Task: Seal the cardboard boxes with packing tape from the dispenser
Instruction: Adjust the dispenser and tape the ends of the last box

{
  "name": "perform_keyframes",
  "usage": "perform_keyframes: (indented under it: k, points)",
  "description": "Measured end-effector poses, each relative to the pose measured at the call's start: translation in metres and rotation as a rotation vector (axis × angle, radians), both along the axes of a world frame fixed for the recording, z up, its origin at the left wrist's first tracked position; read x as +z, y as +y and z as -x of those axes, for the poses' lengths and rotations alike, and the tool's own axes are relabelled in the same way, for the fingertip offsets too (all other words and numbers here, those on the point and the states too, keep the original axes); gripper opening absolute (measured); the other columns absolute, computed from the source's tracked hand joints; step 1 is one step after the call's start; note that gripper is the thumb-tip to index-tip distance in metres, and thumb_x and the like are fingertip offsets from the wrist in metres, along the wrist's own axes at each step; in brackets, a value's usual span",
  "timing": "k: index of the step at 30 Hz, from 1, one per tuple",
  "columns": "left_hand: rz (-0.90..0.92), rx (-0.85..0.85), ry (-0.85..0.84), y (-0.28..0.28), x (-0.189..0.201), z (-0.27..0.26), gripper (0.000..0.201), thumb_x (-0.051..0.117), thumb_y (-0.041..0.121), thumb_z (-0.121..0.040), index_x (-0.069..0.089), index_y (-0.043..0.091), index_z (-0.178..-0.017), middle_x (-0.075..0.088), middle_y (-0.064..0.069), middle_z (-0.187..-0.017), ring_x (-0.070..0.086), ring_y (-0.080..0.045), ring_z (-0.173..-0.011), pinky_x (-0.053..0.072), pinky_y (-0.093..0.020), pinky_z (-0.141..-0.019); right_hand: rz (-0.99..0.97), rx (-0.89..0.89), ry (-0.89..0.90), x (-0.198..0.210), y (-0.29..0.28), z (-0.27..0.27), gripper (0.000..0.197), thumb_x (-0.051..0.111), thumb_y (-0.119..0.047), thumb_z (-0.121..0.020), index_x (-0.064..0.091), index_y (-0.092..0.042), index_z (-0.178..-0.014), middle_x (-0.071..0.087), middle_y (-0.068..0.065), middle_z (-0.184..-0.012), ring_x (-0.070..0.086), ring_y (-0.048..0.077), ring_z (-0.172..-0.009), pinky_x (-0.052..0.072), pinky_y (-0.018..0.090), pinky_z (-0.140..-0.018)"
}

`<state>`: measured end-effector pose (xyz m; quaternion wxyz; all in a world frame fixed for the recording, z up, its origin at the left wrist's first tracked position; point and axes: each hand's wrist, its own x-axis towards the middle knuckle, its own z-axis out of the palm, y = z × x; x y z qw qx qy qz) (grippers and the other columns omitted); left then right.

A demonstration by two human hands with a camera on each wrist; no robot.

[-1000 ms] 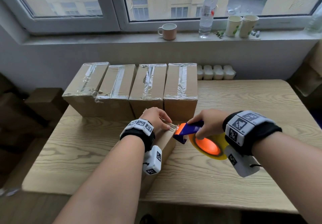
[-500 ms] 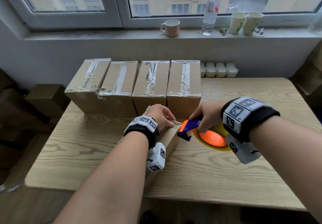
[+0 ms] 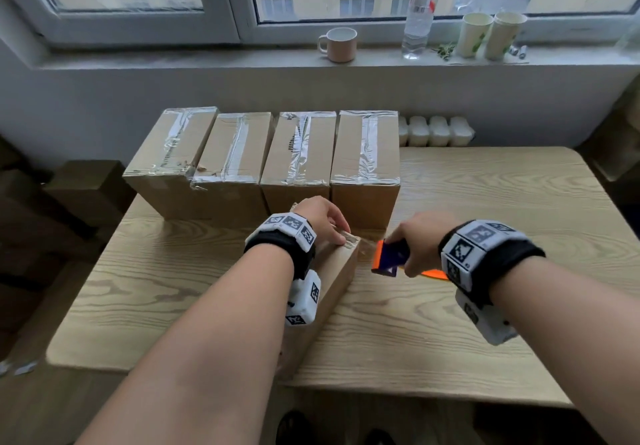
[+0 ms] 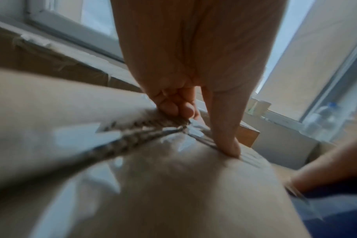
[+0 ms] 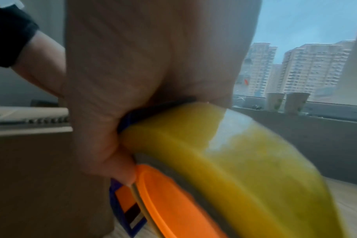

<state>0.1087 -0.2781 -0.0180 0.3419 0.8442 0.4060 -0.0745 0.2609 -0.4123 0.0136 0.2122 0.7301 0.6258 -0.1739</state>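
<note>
The left hand presses the tape end down on the far corner of the cardboard box, thumb flat and fingers curled, probably so it sticks. The right hand grips the tape dispenser just beside that corner, low by the wooden table, seemingly to pull tape down the side. Four taped boxes stand behind in a row.
</note>
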Motion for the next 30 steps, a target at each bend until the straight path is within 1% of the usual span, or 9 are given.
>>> perform_keyframes:
  k: [4,7,11,15,18,22,26,27,30]
  points:
    - [-0.051,-0.122,0.089,-0.002,0.016,-0.013,0.021,0.079,0.039,-0.074,0.077,0.024,-0.089,0.070,0.007,-0.085,0.065,-0.009,-0.086,0.051,-0.024,-0.075,-0.122,-0.150,0.057,0.003,-0.008,-0.009,0.054,0.065,-0.044,-0.066,0.059,-0.044,-0.119,0.067,-0.016,-0.100,0.060,0.014,-0.090,0.050,0.027,-0.074]
    - [-0.073,-0.140,0.073,-0.011,0.017,-0.023,0.018,0.080,0.037,-0.073,0.077,0.024,-0.085,0.072,0.009,-0.083,0.066,-0.007,-0.083,0.055,-0.027,-0.078,-0.186,-0.229,0.079,0.001,-0.019,-0.012,0.061,0.064,-0.047,-0.067,0.054,-0.047,-0.126,0.065,-0.017,-0.109,0.059,0.014,-0.097,0.050,0.030,-0.080]
    - [-0.070,-0.132,0.100,-0.018,0.006,-0.025,0.020,0.083,0.036,-0.070,0.078,0.022,-0.083,0.073,0.006,-0.080,0.066,-0.008,-0.081,0.054,-0.025,-0.076,-0.229,-0.343,0.117,-0.002,-0.036,-0.020,0.062,0.065,-0.047,-0.070,0.052,-0.043,-0.130,0.063,-0.012,-0.121,0.058,0.017,-0.110,0.048,0.030,-0.087]
    - [-0.069,-0.139,0.088,-0.022,0.005,-0.025,0.006,0.078,0.029,-0.074,0.078,0.026,-0.080,0.071,0.010,-0.075,0.066,-0.008,-0.080,0.055,-0.027,-0.075,-0.207,-0.408,0.129,-0.004,-0.044,-0.025,0.064,0.066,-0.048,-0.071,0.051,-0.042,-0.132,0.062,-0.011,-0.123,0.058,0.017,-0.110,0.047,0.028,-0.085]
    - [-0.064,-0.181,0.118,-0.026,0.007,-0.027,0.006,0.073,0.027,-0.077,0.078,0.029,-0.080,0.072,0.011,-0.078,0.067,-0.008,-0.080,0.056,-0.027,-0.074,-0.191,-0.431,0.131,-0.005,-0.047,-0.026,0.063,0.066,-0.048,-0.072,0.050,-0.042,-0.132,0.062,-0.011,-0.123,0.057,0.017,-0.110,0.047,0.028,-0.085]
    - [-0.076,-0.217,0.158,-0.026,0.009,-0.026,0.006,0.070,0.032,-0.080,0.075,0.032,-0.077,0.068,0.016,-0.076,0.064,-0.008,-0.081,0.053,-0.025,-0.073,-0.205,-0.443,0.138,-0.003,-0.048,-0.026,0.062,0.065,-0.048,-0.074,0.048,-0.044,-0.133,0.060,-0.011,-0.125,0.056,0.017,-0.112,0.045,0.028,-0.084]
    - [-0.136,-0.229,0.185,-0.030,0.007,-0.024,0.015,0.071,0.045,-0.078,0.071,0.030,-0.079,0.069,0.011,-0.086,0.062,-0.010,-0.087,0.050,-0.025,-0.071,-0.212,-0.453,0.133,-0.002,-0.048,-0.023,0.066,0.065,-0.049,-0.074,0.044,-0.045,-0.137,0.059,-0.012,-0.128,0.055,0.016,-0.114,0.043,0.027,-0.081]
    - [-0.162,-0.241,0.197,-0.031,0.006,-0.024,0.016,0.072,0.045,-0.076,0.069,0.030,-0.076,0.069,0.009,-0.090,0.061,-0.010,-0.091,0.049,-0.026,-0.071,-0.218,-0.450,0.134,-0.002,-0.047,-0.023,0.065,0.065,-0.049,-0.074,0.046,-0.044,-0.136,0.059,-0.012,-0.126,0.055,0.016,-0.113,0.044,0.028,-0.082]
    - [-0.220,-0.268,0.243,-0.036,0.001,-0.026,0.015,0.070,0.030,-0.077,0.059,0.030,-0.066,0.063,0.003,-0.100,0.050,-0.015,-0.104,0.044,-0.029,-0.072,-0.228,-0.450,0.142,0.000,-0.047,-0.021,0.058,0.065,-0.046,-0.073,0.051,-0.041,-0.129,0.063,-0.011,-0.119,0.057,0.016,-0.106,0.047,0.029,-0.080]
